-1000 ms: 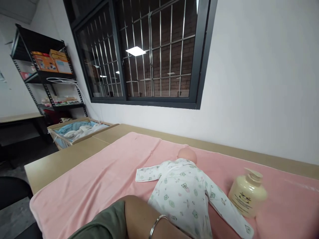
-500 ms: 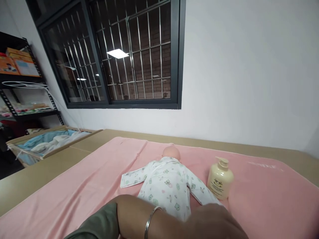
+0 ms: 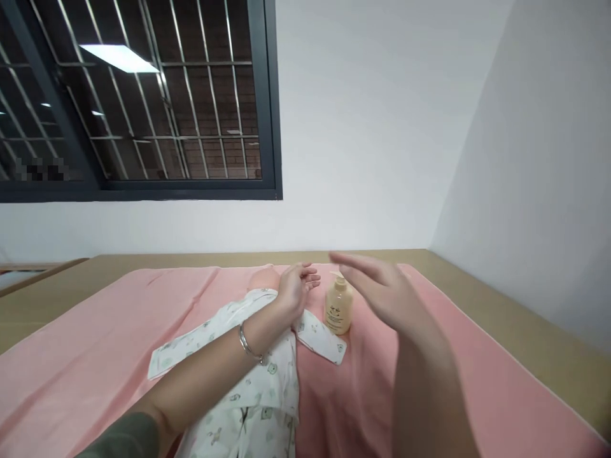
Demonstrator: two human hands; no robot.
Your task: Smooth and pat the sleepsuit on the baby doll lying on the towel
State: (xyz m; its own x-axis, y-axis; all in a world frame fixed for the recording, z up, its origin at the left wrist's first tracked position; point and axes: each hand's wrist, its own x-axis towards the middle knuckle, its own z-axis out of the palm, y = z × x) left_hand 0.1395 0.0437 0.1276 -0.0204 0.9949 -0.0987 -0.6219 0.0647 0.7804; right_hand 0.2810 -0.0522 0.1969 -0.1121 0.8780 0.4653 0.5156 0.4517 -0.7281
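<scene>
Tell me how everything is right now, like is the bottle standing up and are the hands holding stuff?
Left hand: holding nothing, fingers loosely curled
Right hand: raised, open, fingers nearly straight, slightly blurred
Bottle: standing upright, pump on top
Doll: lying down, dressed, sleeves spread out
Bracelet: worn on the left wrist
Pink blanket: spread out, wrinkled
Window: dark, reflecting a light

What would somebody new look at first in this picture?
Probably the left hand, with a silver bracelet on its wrist, and the right hand, appearing on either side of a cream pump bottle near the middle. Partly behind the left arm, a doll in patterned white clothes lies on a pink blanket. A dark-framed window fills the upper left.
</scene>
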